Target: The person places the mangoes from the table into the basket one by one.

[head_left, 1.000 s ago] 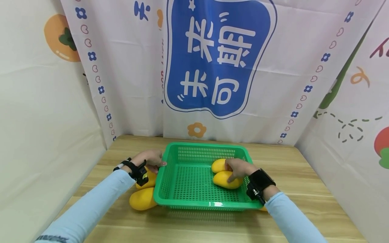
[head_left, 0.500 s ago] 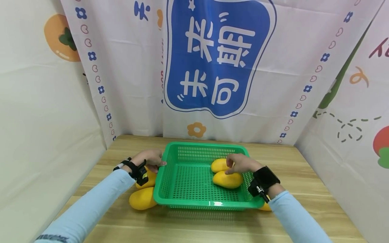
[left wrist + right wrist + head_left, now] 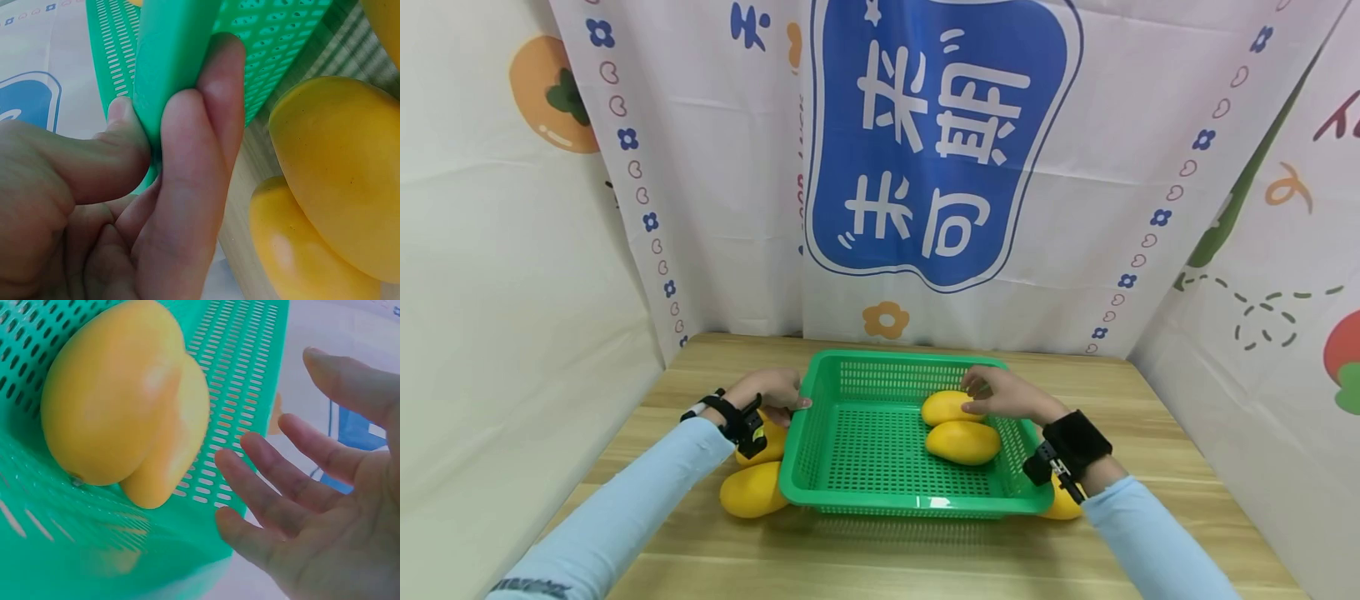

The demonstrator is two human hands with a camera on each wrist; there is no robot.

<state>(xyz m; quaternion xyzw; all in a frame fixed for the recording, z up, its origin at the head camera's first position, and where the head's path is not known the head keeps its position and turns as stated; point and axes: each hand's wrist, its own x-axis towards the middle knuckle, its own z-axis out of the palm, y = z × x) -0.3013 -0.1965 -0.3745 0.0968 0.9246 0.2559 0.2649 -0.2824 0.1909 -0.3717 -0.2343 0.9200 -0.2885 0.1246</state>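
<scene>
The left hand [image 3: 767,392] pinches the green basket's [image 3: 887,500] left rim while the right hand [image 3: 1003,396], fingers spread and empty, hovers over two mangoes [image 3: 962,442] inside; a release looks finished, and loose fruit outside probably comes next.

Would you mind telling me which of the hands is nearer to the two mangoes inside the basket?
Right. The right hand hovers open just above the two mangoes at the basket's right side. The left hand grips the green basket by its left rim, across from them.
</scene>
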